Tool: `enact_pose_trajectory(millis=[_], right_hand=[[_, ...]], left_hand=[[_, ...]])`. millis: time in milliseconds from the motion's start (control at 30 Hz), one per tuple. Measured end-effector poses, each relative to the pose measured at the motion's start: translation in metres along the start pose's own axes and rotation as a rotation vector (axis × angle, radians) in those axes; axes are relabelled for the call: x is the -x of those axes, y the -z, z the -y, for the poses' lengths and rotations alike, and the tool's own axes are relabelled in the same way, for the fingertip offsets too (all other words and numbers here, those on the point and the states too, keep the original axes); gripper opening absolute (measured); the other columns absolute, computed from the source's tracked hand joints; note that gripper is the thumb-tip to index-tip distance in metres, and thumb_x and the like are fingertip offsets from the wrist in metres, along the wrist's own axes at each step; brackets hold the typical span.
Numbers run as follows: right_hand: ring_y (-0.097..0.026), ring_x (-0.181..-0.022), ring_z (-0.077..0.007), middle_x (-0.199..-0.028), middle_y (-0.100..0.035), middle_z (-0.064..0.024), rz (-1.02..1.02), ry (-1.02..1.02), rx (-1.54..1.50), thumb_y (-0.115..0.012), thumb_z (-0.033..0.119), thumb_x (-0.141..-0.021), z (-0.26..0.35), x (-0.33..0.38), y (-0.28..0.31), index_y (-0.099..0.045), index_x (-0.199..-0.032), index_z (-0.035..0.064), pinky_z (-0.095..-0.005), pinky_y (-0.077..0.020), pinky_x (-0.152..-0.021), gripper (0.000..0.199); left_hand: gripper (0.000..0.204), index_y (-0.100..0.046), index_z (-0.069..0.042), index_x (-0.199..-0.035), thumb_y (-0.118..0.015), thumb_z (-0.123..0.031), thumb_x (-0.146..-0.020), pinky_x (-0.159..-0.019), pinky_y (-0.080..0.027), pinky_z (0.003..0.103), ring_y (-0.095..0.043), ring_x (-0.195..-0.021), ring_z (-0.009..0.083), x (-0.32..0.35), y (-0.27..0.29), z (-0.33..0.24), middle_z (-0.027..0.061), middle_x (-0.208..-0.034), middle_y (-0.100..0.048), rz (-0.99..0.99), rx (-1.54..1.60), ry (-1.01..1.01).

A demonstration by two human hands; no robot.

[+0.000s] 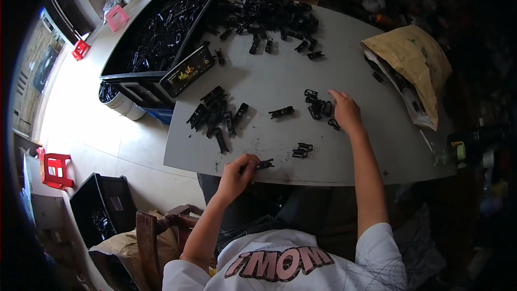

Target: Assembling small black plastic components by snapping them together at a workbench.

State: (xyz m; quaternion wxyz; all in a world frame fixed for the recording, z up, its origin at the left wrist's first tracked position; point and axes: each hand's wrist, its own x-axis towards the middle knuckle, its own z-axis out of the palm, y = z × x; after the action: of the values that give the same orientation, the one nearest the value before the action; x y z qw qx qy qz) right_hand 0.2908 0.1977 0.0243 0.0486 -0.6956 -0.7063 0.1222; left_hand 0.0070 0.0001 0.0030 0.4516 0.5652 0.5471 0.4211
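Observation:
Near the table's front edge my left hand [238,173] is closed, pinching a narrow black plastic piece [264,164] that sticks out to the right of its fingers. Further right, my right hand [347,112] is over the table with its index finger stretched out, beside a small cluster of black plastic frame-like parts [316,106]. Its other fingers are partly hidden. One longer black piece [281,111] lies alone between the hands. Two small black parts [302,150] sit nearer me. A loose pile of longer black pieces [211,112] lies beyond my left hand.
Left of the table stands a large black crate [161,78] full of black parts, with a phone [187,71] propped against it. A heap of parts [264,16] covers the far end. An open paper bag [412,64] lies at right. Another black bin [102,205] stands lower left.

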Motion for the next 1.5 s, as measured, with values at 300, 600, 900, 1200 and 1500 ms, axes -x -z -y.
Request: enact_pose_trajectory(millis=[300,600,900,1200,1500], right_hand=[[-0.058,-0.096,-0.0276,-0.107,-0.055,-0.0081,-0.064,0.409,-0.054,-0.069,0.005,-0.073,-0.016,0.028,0.013,-0.058,-0.103,0.0076,-0.0363,-0.0483,-0.08,0.033],[-0.058,-0.088,-0.0285,-0.098,-0.057,-0.0091,-0.115,0.593,-0.341,-0.07,0.006,-0.072,0.024,0.115,-0.013,-0.06,-0.101,0.0056,-0.0351,-0.0492,-0.076,0.031],[-0.058,-0.088,-0.0275,-0.094,-0.056,-0.0092,-0.115,0.555,-0.281,-0.071,0.006,-0.073,0.024,0.113,-0.018,-0.061,-0.098,0.003,-0.0368,-0.0493,-0.073,0.027],[-0.058,-0.087,-0.0269,-0.093,-0.057,-0.0087,-0.155,0.603,-0.276,-0.073,0.006,-0.07,0.026,0.113,-0.016,-0.062,-0.096,0.0037,-0.0371,-0.0494,-0.072,0.028],[-0.059,-0.084,-0.0288,-0.092,-0.057,-0.0093,-0.178,0.528,-0.182,-0.071,0.008,-0.068,0.019,0.109,-0.027,-0.061,-0.096,0.0044,-0.037,-0.0494,-0.071,0.03]], left_hand=[[0.017,-0.061,-0.002,-0.102,-0.059,-0.005,-0.085,-0.056,-0.044,0.023,-0.052,-0.058,0.0074,-0.007,0.0,0.005,0.0031,-0.073,-0.06,0.071,0.236,0.107],[0.024,-0.06,-0.001,-0.106,-0.062,-0.003,-0.082,-0.064,-0.047,0.024,-0.054,-0.073,0.0073,-0.007,-0.001,0.002,0.0037,-0.087,-0.063,0.145,-0.057,0.038],[0.025,-0.06,-0.002,-0.106,-0.063,-0.003,-0.081,-0.066,-0.046,0.024,-0.054,-0.073,0.0079,-0.006,0.001,-0.005,0.0037,-0.085,-0.062,0.162,-0.012,0.116],[0.025,-0.061,-0.003,-0.106,-0.064,-0.005,-0.081,-0.073,-0.048,0.028,-0.059,-0.081,0.0134,-0.005,0.002,0.0,0.0081,-0.091,-0.066,0.12,-0.069,0.029],[0.026,-0.061,-0.003,-0.107,-0.063,-0.006,-0.081,-0.066,-0.048,0.026,-0.058,-0.071,0.0114,-0.005,0.0,-0.001,0.0078,-0.088,-0.065,0.123,-0.068,0.012]])
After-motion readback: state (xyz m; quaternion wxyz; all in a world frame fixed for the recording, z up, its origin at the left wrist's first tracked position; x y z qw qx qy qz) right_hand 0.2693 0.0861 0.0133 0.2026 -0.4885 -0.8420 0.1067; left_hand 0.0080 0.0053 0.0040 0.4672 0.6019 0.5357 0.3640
